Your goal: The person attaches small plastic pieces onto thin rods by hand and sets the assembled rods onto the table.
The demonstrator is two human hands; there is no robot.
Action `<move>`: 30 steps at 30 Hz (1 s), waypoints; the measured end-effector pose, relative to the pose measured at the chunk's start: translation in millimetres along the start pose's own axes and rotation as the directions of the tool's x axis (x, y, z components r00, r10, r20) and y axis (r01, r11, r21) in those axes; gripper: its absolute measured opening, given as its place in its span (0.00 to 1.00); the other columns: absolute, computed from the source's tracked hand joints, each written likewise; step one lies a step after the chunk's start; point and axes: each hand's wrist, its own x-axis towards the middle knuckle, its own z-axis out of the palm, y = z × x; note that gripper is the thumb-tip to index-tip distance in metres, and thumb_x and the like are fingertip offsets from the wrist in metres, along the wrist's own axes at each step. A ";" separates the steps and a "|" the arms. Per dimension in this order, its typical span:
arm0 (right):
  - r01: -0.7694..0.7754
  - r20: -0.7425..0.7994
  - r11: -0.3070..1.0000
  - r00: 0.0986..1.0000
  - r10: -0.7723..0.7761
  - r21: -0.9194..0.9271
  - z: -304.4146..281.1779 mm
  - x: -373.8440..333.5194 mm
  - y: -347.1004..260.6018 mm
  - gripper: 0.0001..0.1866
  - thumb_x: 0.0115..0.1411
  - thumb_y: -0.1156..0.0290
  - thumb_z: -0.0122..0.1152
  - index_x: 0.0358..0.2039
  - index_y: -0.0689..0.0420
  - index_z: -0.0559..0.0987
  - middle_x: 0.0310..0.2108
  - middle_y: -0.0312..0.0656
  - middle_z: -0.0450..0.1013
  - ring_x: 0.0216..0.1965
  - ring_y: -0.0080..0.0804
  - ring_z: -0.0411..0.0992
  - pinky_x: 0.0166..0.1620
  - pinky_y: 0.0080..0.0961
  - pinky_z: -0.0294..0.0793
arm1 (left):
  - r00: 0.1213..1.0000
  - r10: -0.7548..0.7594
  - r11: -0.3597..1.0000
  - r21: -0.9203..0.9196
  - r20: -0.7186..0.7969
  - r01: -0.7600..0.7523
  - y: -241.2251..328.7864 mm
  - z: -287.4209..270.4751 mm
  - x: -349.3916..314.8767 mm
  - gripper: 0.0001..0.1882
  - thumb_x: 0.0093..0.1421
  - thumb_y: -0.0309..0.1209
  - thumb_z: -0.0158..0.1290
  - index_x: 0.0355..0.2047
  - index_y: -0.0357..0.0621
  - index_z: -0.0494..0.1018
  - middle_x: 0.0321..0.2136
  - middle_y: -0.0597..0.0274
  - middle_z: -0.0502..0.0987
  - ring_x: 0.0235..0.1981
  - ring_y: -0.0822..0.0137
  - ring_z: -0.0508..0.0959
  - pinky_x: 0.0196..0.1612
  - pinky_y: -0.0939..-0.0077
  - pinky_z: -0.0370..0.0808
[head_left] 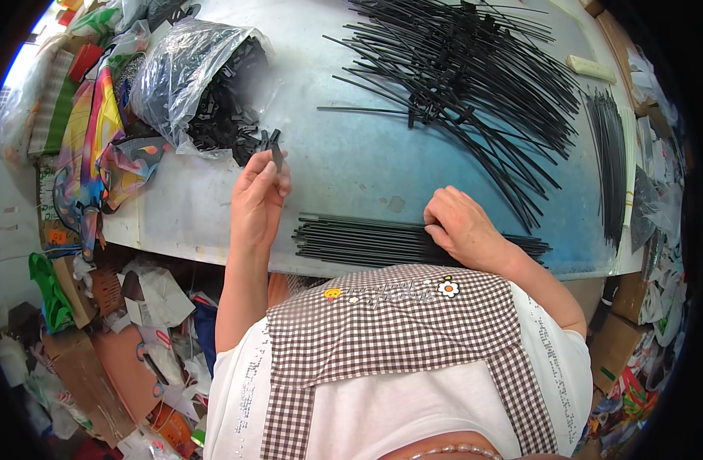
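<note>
Between the thumb and fingers of my left hand (pixel 261 192) is a small black plastic connector (pixel 277 156), held up beside the mouth of a clear plastic bag (pixel 167 84). Out of that bag spill many similar black connectors (pixel 221 115) onto the table. My right hand (pixel 460 226) rests with curled fingers over a bundle of thin black rods (pixel 359 239) lying along the near table edge. Its fingertips are tucked under, so whether they grip a rod is hidden.
On the far side of the table (pixel 305 176) lies a large heap of black rods with connectors (pixel 474 84). More thin rods (pixel 606 161) lie at the right edge, near a pale block (pixel 591 69). Colourful fabric (pixel 98 146) hangs at the left. Cluttered boxes and bags surround the table.
</note>
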 end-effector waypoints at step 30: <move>-0.205 -0.007 0.850 0.971 0.239 0.485 -44.0 7.0 -5.2 0.13 0.59 0.82 0.62 0.44 0.58 0.84 0.24 0.41 0.76 0.20 0.26 0.71 0.25 0.22 0.69 | 0.963 -0.138 0.975 -0.142 0.230 0.174 0.4 -0.2 2.7 0.07 0.58 0.22 0.61 0.33 0.43 0.73 0.28 0.67 0.72 0.26 0.72 0.67 0.30 0.80 0.63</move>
